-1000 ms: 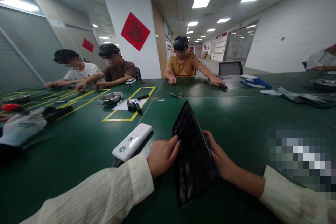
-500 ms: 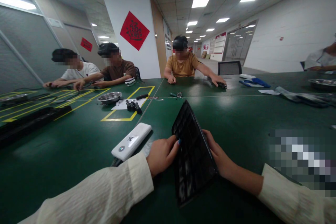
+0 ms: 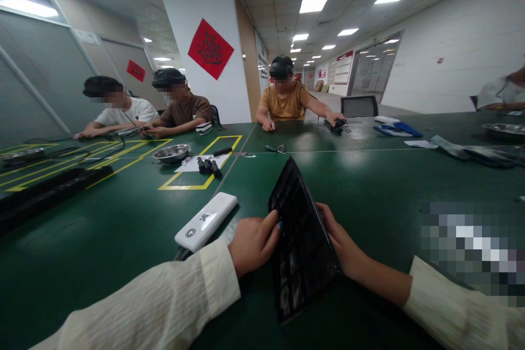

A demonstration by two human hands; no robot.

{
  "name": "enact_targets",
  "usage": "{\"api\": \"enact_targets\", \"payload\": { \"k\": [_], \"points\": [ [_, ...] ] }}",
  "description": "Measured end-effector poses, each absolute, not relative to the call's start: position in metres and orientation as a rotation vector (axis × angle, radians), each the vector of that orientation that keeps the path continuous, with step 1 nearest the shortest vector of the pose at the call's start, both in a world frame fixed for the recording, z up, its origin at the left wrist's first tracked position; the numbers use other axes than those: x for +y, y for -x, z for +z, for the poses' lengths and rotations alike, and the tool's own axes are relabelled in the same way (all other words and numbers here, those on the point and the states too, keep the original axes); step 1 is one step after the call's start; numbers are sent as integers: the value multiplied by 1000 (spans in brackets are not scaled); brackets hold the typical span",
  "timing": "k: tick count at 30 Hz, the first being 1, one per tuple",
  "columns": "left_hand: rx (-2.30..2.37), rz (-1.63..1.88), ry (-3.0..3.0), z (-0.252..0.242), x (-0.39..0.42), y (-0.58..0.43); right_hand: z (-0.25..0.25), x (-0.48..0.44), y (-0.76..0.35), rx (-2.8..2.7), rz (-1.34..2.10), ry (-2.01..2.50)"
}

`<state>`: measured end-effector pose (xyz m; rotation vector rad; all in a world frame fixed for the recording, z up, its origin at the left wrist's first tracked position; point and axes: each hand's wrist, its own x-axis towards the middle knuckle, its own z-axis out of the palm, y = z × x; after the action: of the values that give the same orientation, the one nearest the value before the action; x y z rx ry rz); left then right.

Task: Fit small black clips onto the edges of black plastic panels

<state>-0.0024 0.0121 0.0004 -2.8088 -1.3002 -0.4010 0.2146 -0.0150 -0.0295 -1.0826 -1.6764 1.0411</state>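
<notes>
A thin black gridded tray [image 3: 301, 246] is held upright and tilted above the green table, its compartments facing left. My right hand [image 3: 342, 240] grips its right edge from behind, with the fingertips partly hidden. At the tray's left side, my left hand [image 3: 256, 240] is closed, thumb and index finger together against the compartments. Something small and blue [image 3: 280, 225] shows at the fingertips; whether it is held or on a nail I cannot tell. Just left of that hand lies a white power bank [image 3: 207, 221].
Beyond are a metal bowl [image 3: 172, 153], black parts [image 3: 209, 166] on white paper, a green-handled tool [image 3: 275, 148] and blue cloth [image 3: 397, 129]. A long black object [image 3: 53, 191] lies left. Several people sit around the green table [image 3: 135, 224].
My hands and the tray have barely moved. Across the table, a person's hand has shifted slightly left with a dark object. At the left, a person has drawn an arm back.
</notes>
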Motion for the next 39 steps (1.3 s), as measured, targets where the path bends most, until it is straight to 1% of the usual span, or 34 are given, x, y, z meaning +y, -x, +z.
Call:
{"api": "enact_targets", "payload": {
  "k": [4, 12, 18, 22, 27, 39],
  "points": [
    [-1302, -432, 2852, 3, 12, 2, -29, -15, -214, -1677, 1033, 1078],
    [-1452, -520, 2931, 2, 15, -1, -32, -15, -215, -1680, 1017, 1079],
    [-1518, -656, 2835, -1, 13, -1, -31, -15, -214, -1676, 1034, 1080],
    [-1415, -599, 2847, -1, 12, 0, -31, -15, -214, -1679, 1017, 1066],
    [-1324, -609, 2863, 1, 10, 1, -29, -16, -214, -1675, 1041, 1067],
    [-1434, -536, 2951, 4, 13, 1, -32, -15, -214, -1670, 1029, 1077]
  ]
}}
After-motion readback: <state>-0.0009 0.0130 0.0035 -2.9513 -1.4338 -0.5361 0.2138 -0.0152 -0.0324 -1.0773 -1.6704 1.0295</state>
